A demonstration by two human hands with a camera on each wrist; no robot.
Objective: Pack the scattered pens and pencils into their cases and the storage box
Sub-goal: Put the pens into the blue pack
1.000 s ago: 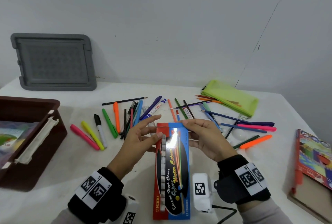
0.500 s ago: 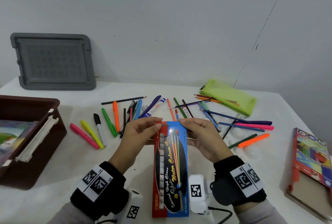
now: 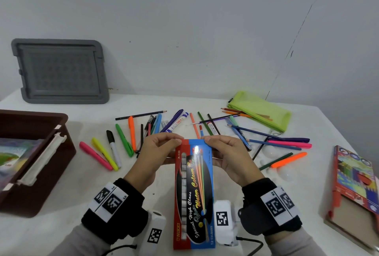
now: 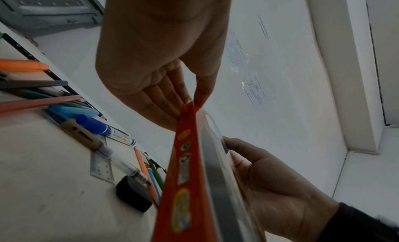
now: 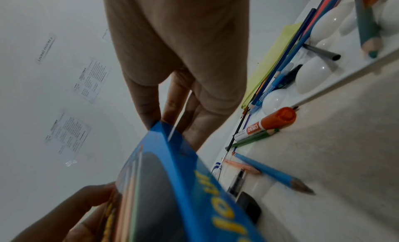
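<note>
A long red and blue water colour box [image 3: 193, 194] is held above the white table [image 3: 205, 103] by both hands at its far end. My left hand [image 3: 164, 147] pinches the red far corner [image 4: 187, 112] between thumb and fingers. My right hand [image 3: 221, 149] pinches the blue far corner [image 5: 164, 134] the same way. Behind the box lie several scattered pens, markers and pencils [image 3: 131, 132]. A lime green pencil pouch [image 3: 260, 110] lies at the back right. A brown storage box [image 3: 37, 157] stands at the left.
The grey lid [image 3: 59, 71] leans against the wall at the back left. A coloured pencil case [image 3: 356, 184], partly slid out of its sleeve, lies at the right edge. A white plastic palette [image 3: 274, 153] sits under the pens on the right. A black sharpener [image 4: 134, 196] lies under the box.
Both hands slid to the far end of the water colour box and now pinch its two far corners. The box drew slightly nearer to me.
</note>
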